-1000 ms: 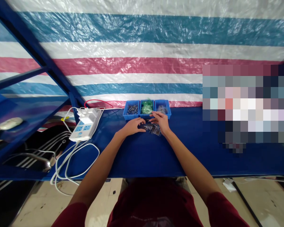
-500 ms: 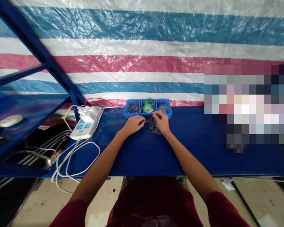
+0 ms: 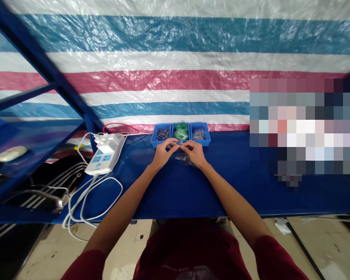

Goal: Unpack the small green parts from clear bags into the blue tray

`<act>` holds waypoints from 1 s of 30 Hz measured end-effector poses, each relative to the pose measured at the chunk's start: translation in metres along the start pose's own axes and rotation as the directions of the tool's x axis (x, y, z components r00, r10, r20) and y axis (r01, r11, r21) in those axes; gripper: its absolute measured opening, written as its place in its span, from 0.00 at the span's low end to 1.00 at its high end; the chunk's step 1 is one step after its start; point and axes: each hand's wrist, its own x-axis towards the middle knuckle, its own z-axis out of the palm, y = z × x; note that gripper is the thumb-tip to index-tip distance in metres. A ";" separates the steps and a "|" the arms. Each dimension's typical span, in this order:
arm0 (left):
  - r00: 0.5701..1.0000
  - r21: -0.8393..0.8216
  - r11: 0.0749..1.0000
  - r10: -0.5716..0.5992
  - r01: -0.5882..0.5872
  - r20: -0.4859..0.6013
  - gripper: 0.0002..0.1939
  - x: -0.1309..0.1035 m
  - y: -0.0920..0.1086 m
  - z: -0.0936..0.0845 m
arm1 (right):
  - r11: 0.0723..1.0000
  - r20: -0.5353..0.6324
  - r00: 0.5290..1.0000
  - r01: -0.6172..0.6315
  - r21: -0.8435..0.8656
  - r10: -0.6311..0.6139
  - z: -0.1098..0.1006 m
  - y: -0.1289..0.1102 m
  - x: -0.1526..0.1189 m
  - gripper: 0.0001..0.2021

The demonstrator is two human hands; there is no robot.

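Note:
My left hand point(image 3: 163, 152) and my right hand point(image 3: 194, 152) meet fingertip to fingertip just in front of three blue bins. Both are closed in a pinch on something small and partly clear, too small to name. Beneath my right hand, small clear bags with dark metal pieces point(image 3: 185, 159) lie on the blue table point(image 3: 181, 194). The left bin holds metal screws or pins point(image 3: 162, 135), the middle one green bags point(image 3: 181, 131), and the right one clear bags point(image 3: 199, 134).
A white power strip point(image 3: 102, 158) with plugs and looped white cables point(image 3: 82, 204) lies at the left. Blue frame bars point(image 3: 89, 130) rise beside it. A white mouse point(image 3: 12, 154) rests at far left. The right side is pixelated. A striped sheet point(image 3: 163, 81) hangs behind.
My hands have come together at the fingertips, in front of the middle bin. The left thumb and fingers have closed inward. The bags on the table show a little more to the left.

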 end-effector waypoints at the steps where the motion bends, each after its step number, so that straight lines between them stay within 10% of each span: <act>1: 1.000 -0.023 1.000 -0.020 0.020 0.003 0.14 0.000 0.000 0.000 | 0.999 -0.008 0.999 -0.041 0.021 0.041 0.000 0.001 0.000 0.14; 6: 0.996 -0.128 0.988 -0.084 0.086 0.019 0.14 0.002 -0.001 0.001 | 0.980 -0.003 0.983 -0.185 0.077 0.186 0.000 0.000 -0.001 0.14; 22: 0.971 -0.299 0.925 -0.236 0.234 0.030 0.16 0.005 0.003 -0.002 | 0.999 0.121 0.993 -0.010 0.041 0.005 -0.001 -0.008 -0.004 0.16; 30: 0.969 -0.346 0.905 -0.236 0.247 0.075 0.21 0.006 0.001 0.000 | 0.996 0.000 1.000 0.026 -0.083 -0.026 0.000 -0.004 -0.002 0.10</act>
